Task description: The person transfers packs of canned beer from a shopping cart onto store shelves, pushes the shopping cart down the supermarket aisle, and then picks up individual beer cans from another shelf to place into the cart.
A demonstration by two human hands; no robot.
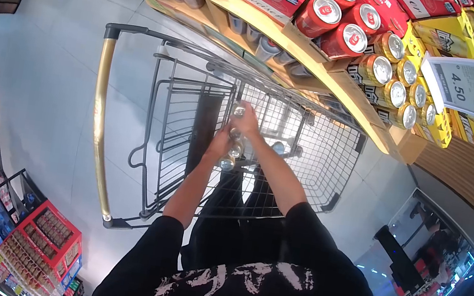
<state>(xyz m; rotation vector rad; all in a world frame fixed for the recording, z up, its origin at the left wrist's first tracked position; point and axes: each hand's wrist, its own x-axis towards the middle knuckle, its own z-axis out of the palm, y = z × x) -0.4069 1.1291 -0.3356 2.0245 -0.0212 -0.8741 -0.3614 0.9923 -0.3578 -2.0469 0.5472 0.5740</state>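
Observation:
Both my hands reach down into a wire shopping cart [325, 173]. My right hand [247, 122] is closed around a drink can [239, 111] with a silvery top. Just below and to the left, my left hand [222, 141] has its fingers curled against a second can [234, 132], and the two hands nearly touch. Two more cans stand in line beside the left hand, one with a gold rim [227, 163]. A bluish round can top [278, 147] shows farther right in the cart. The cans' labels are mostly hidden.
The cart's gold handle [99, 109] is at left. Along the top runs a wooden shelf [322, 69] with red cans [319, 17], yellow cans [374, 69] and a price sign [461, 88]. A red display stand [46, 236] is at lower left.

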